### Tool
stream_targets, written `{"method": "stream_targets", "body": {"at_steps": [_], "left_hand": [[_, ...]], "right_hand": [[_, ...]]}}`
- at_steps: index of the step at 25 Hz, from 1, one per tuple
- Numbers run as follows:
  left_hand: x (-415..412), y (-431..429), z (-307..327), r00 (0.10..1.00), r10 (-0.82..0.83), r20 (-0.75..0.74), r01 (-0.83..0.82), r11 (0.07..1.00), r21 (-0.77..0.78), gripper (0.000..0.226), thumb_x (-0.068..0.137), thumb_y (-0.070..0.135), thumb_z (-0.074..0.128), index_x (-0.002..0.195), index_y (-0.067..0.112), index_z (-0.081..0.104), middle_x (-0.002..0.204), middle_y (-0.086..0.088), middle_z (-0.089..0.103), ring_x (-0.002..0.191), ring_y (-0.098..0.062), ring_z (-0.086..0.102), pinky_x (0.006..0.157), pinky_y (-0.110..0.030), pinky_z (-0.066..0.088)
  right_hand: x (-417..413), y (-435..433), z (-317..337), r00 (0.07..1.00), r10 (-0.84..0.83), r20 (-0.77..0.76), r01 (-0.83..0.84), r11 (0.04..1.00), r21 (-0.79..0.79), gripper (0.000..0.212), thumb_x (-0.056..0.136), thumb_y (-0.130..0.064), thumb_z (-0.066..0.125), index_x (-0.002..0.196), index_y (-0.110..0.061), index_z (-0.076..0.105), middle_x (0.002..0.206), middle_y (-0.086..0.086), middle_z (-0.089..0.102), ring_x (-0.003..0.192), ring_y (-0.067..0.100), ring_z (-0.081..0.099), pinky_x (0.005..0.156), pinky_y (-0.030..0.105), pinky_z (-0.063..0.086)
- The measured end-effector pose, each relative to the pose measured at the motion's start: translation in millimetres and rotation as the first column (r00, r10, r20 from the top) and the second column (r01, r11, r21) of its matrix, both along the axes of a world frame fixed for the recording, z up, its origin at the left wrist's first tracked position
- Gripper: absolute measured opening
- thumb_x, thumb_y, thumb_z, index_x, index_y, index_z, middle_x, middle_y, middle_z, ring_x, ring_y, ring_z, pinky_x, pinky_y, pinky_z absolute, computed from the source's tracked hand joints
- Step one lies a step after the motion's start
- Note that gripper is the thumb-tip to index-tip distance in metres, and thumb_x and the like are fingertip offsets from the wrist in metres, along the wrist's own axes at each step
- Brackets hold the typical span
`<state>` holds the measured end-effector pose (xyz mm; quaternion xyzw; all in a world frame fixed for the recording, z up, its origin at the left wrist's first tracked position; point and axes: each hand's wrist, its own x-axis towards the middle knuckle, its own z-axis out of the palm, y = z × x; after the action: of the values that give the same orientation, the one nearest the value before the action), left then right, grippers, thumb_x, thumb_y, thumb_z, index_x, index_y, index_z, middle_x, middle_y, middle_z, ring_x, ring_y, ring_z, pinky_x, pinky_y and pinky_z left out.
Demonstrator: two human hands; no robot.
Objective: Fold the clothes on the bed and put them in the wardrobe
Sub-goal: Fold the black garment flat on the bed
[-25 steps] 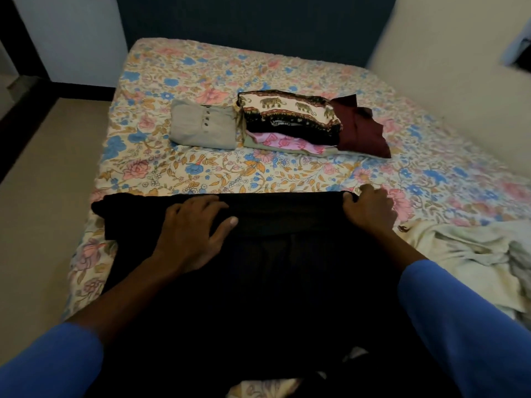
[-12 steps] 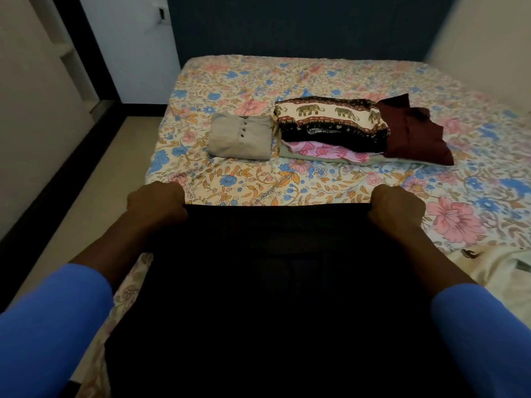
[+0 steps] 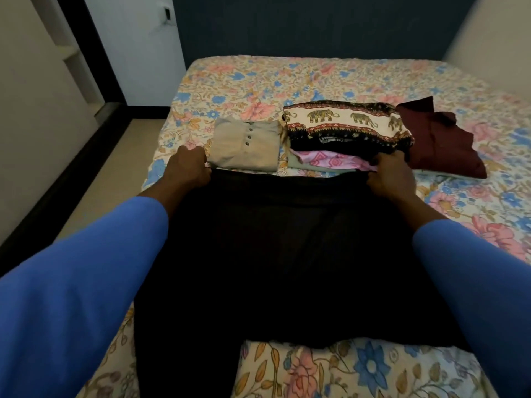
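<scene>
A large black garment (image 3: 287, 254) lies spread over the near part of the floral bed (image 3: 258, 79). My left hand (image 3: 188, 169) grips its far left corner and my right hand (image 3: 392, 176) grips its far right corner, holding the far edge stretched between them. Just beyond that edge lie folded clothes: a beige buttoned top (image 3: 247, 145), a stack topped by an elephant-print piece (image 3: 344, 124) over a pink one (image 3: 327, 160), and a maroon garment (image 3: 442, 142).
The floor (image 3: 109, 173) runs along the bed's left side, with a dark skirting and a white door (image 3: 138, 47) at the back left. A dark headboard (image 3: 316, 24) stands behind the bed. Bare floral sheet shows at the near edge.
My left hand left the middle of the black garment and took its left corner. Both hands then carried the far edge away from me, up to the folded clothes.
</scene>
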<state>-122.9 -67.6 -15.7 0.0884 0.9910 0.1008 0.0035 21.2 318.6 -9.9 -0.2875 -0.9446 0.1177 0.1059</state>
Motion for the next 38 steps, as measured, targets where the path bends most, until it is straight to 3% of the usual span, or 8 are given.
{"method": "stream_targets", "body": {"at_steps": [3, 7, 12, 19, 23, 29, 32, 38], "left_hand": [[62, 7, -21, 0.991, 0.033, -0.133, -0.015, 0.990, 0.137, 0.054, 0.095, 0.043, 0.065, 0.137, 0.014, 0.047, 0.149, -0.022, 0.037, 0.131, -0.045, 0.047, 0.105, -0.056, 0.044], [185, 7, -30, 0.910, -0.362, -0.200, 0.394, 0.907, 0.150, 0.052, 0.093, 0.064, 0.053, 0.133, 0.031, 0.055, 0.158, -0.004, 0.035, 0.146, -0.026, 0.036, 0.112, -0.057, 0.036], [265, 2, -44, 0.799, -0.575, -0.176, 0.581, 0.814, -0.024, 0.064, 0.090, 0.071, 0.033, 0.131, 0.031, 0.062, 0.155, -0.002, 0.043, 0.146, -0.023, 0.037, 0.115, -0.052, 0.033], [298, 20, -33, 0.567, -0.789, -0.235, 0.718, 0.614, -0.328, 0.045, 0.095, 0.060, 0.047, 0.114, 0.028, 0.073, 0.120, -0.002, 0.063, 0.111, -0.020, 0.058, 0.097, -0.046, 0.045], [308, 17, -25, 0.594, -0.781, -0.196, 0.696, 0.620, -0.363, 0.041, 0.092, 0.049, 0.054, 0.122, 0.026, 0.070, 0.118, -0.002, 0.061, 0.109, -0.021, 0.055, 0.096, -0.046, 0.040], [315, 23, -11, 0.757, -0.649, -0.073, 0.583, 0.722, -0.372, 0.055, 0.097, 0.037, 0.059, 0.147, 0.024, 0.041, 0.136, -0.003, 0.050, 0.118, -0.019, 0.053, 0.097, -0.036, 0.044], [323, 10, -13, 0.825, -0.555, -0.104, 0.515, 0.815, -0.266, 0.044, 0.101, 0.036, 0.054, 0.143, 0.025, 0.044, 0.127, 0.001, 0.055, 0.106, -0.013, 0.056, 0.086, -0.027, 0.046], [304, -15, 0, 0.853, -0.515, -0.087, 0.520, 0.853, 0.049, 0.021, 0.103, 0.039, 0.052, 0.124, 0.038, 0.049, 0.116, 0.010, 0.056, 0.096, -0.005, 0.054, 0.084, -0.027, 0.050]], "right_hand": [[29, -20, -30, 0.997, 0.069, -0.037, -0.075, 0.978, -0.192, 0.070, 0.098, -0.035, 0.065, 0.157, -0.013, 0.033, 0.166, 0.019, 0.014, 0.146, 0.042, 0.035, 0.117, 0.052, 0.035], [110, -57, -48, 0.998, -0.059, 0.019, 0.059, 0.998, 0.007, 0.070, 0.102, -0.059, 0.043, 0.158, -0.021, 0.026, 0.167, 0.017, 0.015, 0.153, 0.039, 0.018, 0.119, 0.060, 0.020], [184, -55, -20, 0.898, -0.368, 0.242, 0.377, 0.926, 0.010, 0.076, 0.102, -0.067, 0.033, 0.152, -0.010, 0.031, 0.151, 0.024, 0.040, 0.138, 0.043, 0.040, 0.104, 0.053, 0.039], [226, -30, 13, 0.887, -0.229, 0.402, 0.141, 0.961, 0.237, 0.039, 0.106, -0.041, 0.050, 0.131, -0.011, 0.047, 0.105, 0.012, 0.067, 0.093, 0.031, 0.066, 0.070, 0.036, 0.042], [236, -29, 27, 0.841, -0.183, 0.510, -0.109, 0.865, 0.490, 0.057, 0.100, -0.049, 0.058, 0.143, -0.016, 0.039, 0.131, 0.011, 0.055, 0.114, 0.028, 0.060, 0.080, 0.038, 0.047], [239, -79, 18, 0.610, 0.393, 0.688, -0.513, 0.858, -0.035, 0.063, 0.079, -0.060, 0.074, 0.128, -0.031, 0.046, 0.130, 0.003, 0.042, 0.125, 0.026, 0.045, 0.092, 0.040, 0.043], [246, -82, 15, 0.623, 0.300, 0.722, -0.529, 0.842, 0.106, 0.081, 0.086, -0.051, 0.073, 0.151, -0.021, 0.035, 0.146, 0.010, 0.040, 0.134, 0.031, 0.045, 0.105, 0.045, 0.045], [235, -46, 36, 0.846, 0.107, 0.522, -0.177, 0.981, 0.086, 0.036, 0.096, -0.025, 0.067, 0.130, -0.013, 0.059, 0.115, 0.010, 0.062, 0.105, 0.029, 0.065, 0.093, 0.041, 0.056]]}}
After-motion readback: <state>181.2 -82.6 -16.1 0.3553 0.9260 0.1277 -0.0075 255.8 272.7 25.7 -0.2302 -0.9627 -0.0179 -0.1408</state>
